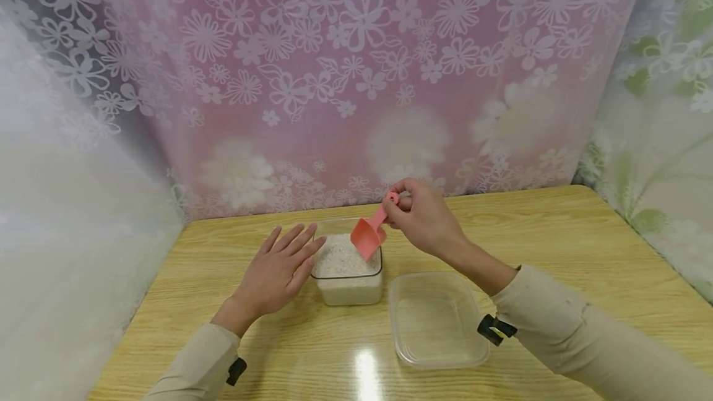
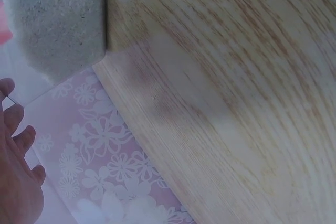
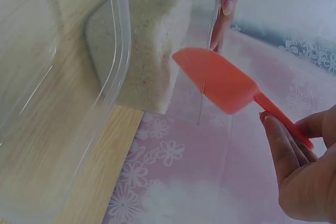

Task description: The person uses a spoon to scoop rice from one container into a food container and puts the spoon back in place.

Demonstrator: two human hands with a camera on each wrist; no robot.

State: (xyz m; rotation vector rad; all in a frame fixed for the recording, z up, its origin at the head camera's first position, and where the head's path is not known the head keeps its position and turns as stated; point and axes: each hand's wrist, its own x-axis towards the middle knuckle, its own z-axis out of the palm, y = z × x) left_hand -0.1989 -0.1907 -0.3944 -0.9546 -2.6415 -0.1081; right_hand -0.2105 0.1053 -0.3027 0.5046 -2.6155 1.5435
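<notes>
My right hand (image 1: 426,218) pinches the handle of a pink-red scoop (image 1: 369,237), its bowl tipped downward over a clear square container (image 1: 350,293). Inside the container lie pale grains (image 1: 340,257) that look like rice, filling much of it. In the right wrist view the scoop (image 3: 223,82) has its tip overlapping the container's open top, and thumb and fingers close around the handle. My left hand (image 1: 275,274) is spread at the container's left rim, fingers straight. The left wrist view shows those fingers (image 2: 25,139) at the container's edge.
An empty clear plastic box (image 1: 437,320) stands on the wooden table (image 1: 312,351), right of and nearer than the grain container. Behind the table hangs a pink floral curtain (image 1: 356,79); pale curtains (image 1: 663,141) hang at the sides.
</notes>
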